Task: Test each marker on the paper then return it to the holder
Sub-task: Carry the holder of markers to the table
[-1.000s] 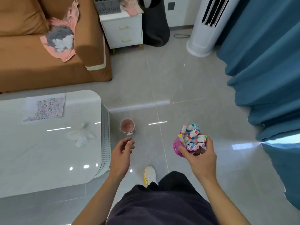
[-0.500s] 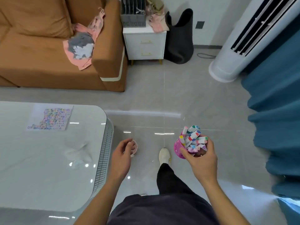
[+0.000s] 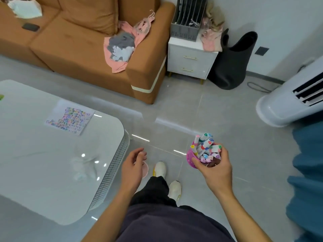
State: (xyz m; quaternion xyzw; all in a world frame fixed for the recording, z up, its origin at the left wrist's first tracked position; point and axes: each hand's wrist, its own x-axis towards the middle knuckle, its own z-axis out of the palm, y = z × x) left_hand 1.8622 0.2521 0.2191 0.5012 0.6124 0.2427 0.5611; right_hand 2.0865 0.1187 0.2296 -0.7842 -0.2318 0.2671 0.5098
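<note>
My right hand (image 3: 216, 169) grips a pink holder (image 3: 190, 157) packed with several white markers (image 3: 207, 148) with coloured caps, held over the floor in front of me. My left hand (image 3: 133, 165) hangs loosely curled and holds nothing, just right of the table's edge. A sheet of paper (image 3: 70, 117) covered in coloured scribbles lies on the glossy white table (image 3: 43, 163), toward its far right corner, well away from both hands.
A small pink cup (image 3: 145, 169) stands on the floor, partly behind my left hand. My white shoes (image 3: 160, 169) are below. An orange sofa (image 3: 87, 49), a white nightstand (image 3: 191, 60), a black bag (image 3: 232, 62), a white tower fan (image 3: 288, 105) and blue curtains (image 3: 307, 172) ring the tiled floor.
The view has swung left and up as I step toward the table; the paper now lies closer. The pink cup slid behind my left hand. The holder stays in my right hand.
</note>
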